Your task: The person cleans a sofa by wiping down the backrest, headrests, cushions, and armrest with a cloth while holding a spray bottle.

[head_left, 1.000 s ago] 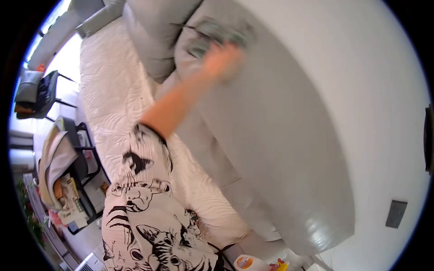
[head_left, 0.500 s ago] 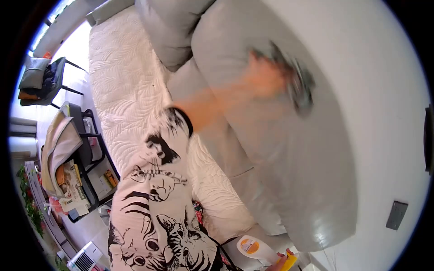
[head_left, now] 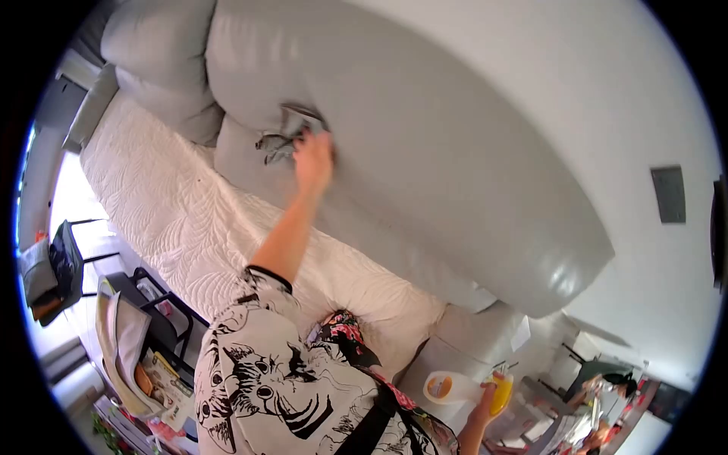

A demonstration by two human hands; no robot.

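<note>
Left grip (head_left: pixel 313 155) clutching cloth (head_left: pixel 299 121), right (head_left: pixel 485 400) clasping bottle (head_left: pixel 455 388)

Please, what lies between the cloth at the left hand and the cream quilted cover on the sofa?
In the head view, a bare strip of grey upholstery separates the cloth from the cream quilted cover.

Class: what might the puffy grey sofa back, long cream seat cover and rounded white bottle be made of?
Sofa back: perhaps smooth leather or imitation, from glossy highlights. Seat cover: apparently matte quilted fabric, from raised leaf patterning. Bottle: probably smooth plastic; it looks moulded.
</note>
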